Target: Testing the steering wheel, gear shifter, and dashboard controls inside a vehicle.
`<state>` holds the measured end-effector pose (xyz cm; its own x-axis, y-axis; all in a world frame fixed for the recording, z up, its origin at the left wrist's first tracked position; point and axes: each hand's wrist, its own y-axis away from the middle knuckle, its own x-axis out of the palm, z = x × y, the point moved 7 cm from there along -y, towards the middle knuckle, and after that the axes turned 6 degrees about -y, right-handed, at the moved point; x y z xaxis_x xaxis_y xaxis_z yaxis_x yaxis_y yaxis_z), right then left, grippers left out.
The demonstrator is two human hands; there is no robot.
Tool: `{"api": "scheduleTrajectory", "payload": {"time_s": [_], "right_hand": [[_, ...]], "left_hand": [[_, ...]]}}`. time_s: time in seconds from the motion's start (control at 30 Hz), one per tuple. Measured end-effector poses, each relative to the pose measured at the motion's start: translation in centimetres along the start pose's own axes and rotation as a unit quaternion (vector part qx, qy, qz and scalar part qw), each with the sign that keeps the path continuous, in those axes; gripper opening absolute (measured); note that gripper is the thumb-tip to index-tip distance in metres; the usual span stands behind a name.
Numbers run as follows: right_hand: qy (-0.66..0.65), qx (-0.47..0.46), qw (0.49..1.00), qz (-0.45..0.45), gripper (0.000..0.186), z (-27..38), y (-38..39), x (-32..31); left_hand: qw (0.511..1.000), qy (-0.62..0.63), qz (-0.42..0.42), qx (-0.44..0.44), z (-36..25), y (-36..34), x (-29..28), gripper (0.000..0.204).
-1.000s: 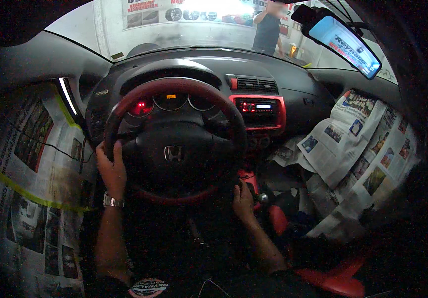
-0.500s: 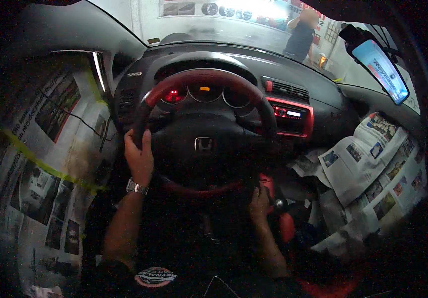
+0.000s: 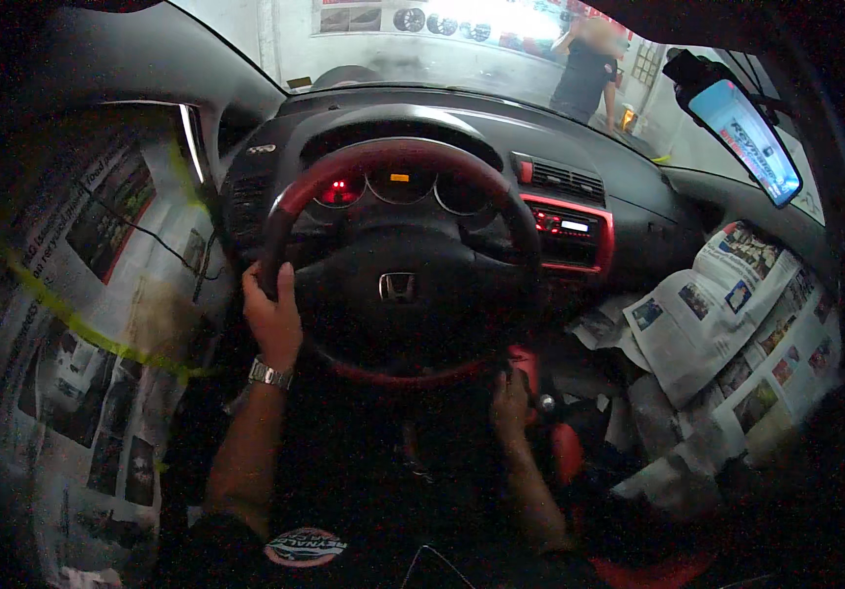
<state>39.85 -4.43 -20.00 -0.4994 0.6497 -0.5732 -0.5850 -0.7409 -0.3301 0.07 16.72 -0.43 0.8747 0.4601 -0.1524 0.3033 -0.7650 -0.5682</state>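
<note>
I sit behind a dark steering wheel with reddish upper and lower rim sections and a plain dark hub. My left hand is closed round the left side of the rim, thumb up along its inner edge. A metal-banded watch sits on that wrist. Low on the right, beside the wheel's lower rim and the red console trim, my right hand has its fingers curled shut. Deep shadow hides what those fingers hold, if anything. Right of it shows a round shiny knob.
Taped newspaper covers the left door; more newspaper lies on the passenger side. Lit gauges and a car stereo glow on the dashboard. A person stands beyond the windshield, right of a rear-view mirror's left edge line.
The whole view has shifted slightly, with the dashboard and wheel a little further left. Both hands keep their places. The person outside has moved slightly.
</note>
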Motion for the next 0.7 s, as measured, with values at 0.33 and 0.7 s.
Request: {"api": "scheduleTrajectory", "payload": {"time_s": [0.33, 0.7], "right_hand": [[-0.045, 0.044, 0.998, 0.02, 0.051, 0.2, -0.1, 0.0], [0.248, -0.179, 0.95, -0.058, 0.041, 2.6, -0.7, -5.8]], "left_hand": [[1.0, 0.009, 0.009, -0.001, -0.1, -0.1, 0.2, 0.051], [1.0, 0.011, 0.0, 0.003, 0.1, -0.2, 0.3, 0.053]]}}
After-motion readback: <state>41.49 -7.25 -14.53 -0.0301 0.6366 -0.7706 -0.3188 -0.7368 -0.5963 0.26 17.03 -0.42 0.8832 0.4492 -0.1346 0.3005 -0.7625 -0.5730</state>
